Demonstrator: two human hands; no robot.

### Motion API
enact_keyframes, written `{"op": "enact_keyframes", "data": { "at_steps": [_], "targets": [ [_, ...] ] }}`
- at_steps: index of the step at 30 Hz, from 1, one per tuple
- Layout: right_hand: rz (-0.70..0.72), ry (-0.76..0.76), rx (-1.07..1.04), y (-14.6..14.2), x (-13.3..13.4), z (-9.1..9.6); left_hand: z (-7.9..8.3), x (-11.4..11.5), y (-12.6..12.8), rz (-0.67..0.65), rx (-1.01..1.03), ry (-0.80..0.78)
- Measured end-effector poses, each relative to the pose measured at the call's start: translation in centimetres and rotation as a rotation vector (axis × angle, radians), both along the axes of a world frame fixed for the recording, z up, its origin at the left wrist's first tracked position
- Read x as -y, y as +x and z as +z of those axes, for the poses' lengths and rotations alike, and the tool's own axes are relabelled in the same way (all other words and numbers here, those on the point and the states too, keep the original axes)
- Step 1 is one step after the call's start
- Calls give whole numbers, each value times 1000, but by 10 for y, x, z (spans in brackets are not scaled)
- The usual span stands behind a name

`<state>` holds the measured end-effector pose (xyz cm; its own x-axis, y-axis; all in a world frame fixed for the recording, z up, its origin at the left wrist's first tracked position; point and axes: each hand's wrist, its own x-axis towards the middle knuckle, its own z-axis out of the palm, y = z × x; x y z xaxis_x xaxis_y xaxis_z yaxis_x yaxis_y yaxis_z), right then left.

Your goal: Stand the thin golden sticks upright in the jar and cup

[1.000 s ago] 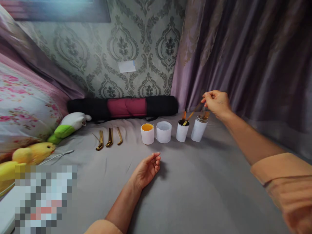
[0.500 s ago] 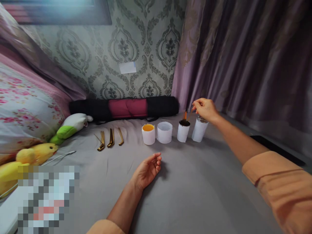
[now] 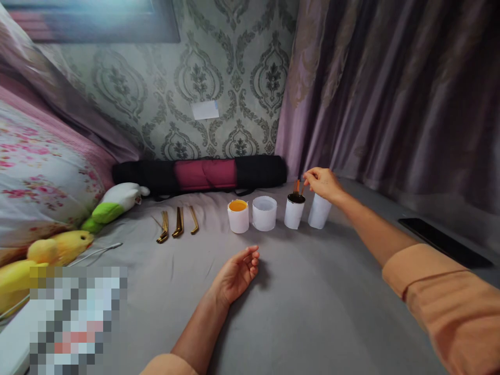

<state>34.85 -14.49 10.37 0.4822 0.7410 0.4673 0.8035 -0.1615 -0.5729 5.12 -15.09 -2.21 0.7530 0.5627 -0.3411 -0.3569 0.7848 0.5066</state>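
Note:
My right hand (image 3: 323, 183) is at the upper right, closed in a pinch on the top of a thin orange-brown stick (image 3: 302, 189). The stick's lower end is in a white-wrapped cup (image 3: 294, 216) with a dark rim, where other orange-brown sticks (image 3: 296, 186) stand. Behind my right hand is a taller white-wrapped container (image 3: 319, 212), its top hidden. My left hand (image 3: 239, 273) rests palm-inward on the grey sheet, fingers loosely curled and empty. Ahead of it stand a white cup with a yellow-orange inside (image 3: 238, 221) and a wide white cup (image 3: 264, 217).
Three groups of gold bent metal pieces (image 3: 177, 224) lie left of the cups on the grey sheet (image 3: 312, 312). A black and maroon roll (image 3: 205, 174) lies along the wall. Plush toys (image 3: 62, 247) and a white cable (image 3: 102, 249) are at left, a black flat object (image 3: 443, 241) at right.
My right hand has moved down and slightly left, lowering the stick into the dark-rimmed cup and covering the top of the taller container. My left hand has stayed in place.

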Motion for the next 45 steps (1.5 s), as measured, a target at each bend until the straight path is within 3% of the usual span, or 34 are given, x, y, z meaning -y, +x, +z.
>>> {"op": "enact_keyframes", "data": {
  "at_steps": [17,33,45],
  "targets": [
    [-22,-49,50,-3,-4,-14,-1,0,0,0,1,-1],
    [-96,-90,-147,-20,-6,-15,-3,-1,0,2,4,-4],
    [-110,-131,-135,-17,-12,-21,-3,-2,1,-1,10,-3]
  ]
}}
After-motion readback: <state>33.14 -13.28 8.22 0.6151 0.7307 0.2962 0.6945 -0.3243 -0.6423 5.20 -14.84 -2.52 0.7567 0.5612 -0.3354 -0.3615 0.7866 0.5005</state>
